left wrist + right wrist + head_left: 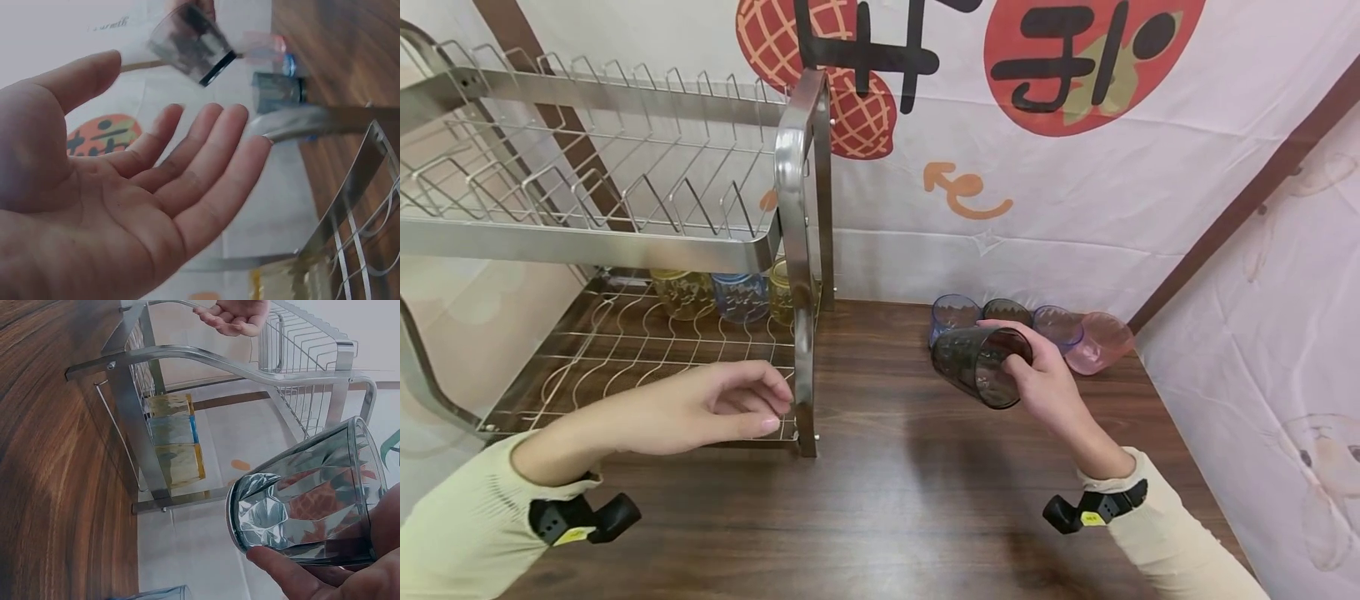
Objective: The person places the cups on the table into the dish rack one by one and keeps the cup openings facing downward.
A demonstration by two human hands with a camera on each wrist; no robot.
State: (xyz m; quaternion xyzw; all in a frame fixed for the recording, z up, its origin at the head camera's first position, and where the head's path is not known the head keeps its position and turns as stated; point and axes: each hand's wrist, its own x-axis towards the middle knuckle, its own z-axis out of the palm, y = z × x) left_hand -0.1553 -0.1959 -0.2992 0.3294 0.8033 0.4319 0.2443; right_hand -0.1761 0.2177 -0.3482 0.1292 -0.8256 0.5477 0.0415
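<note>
My right hand (1047,375) grips a dark grey see-through tumbler (966,358), thumb inside its rim and fingers along its outside. The tumbler is held tilted, its mouth toward me and its base to the left. In the right wrist view the faceted wall and thick base of this tumbler (300,500) show, fingertips near the base. My left hand (715,408) holds nothing, its fingers loosely bent, in front of the dish rack's right post. Behind the tumbler stand a blue glass (953,312), a dark glass (1007,312), a violet-blue glass (1058,327) and a pink glass (1101,342).
A two-tier metal dish rack (801,250) fills the left side. Its lower shelf holds a yellow glass (683,293), a blue glass (740,296) and another yellow glass (781,292). Printed cloth (910,208) hangs behind the brown wooden table (880,500).
</note>
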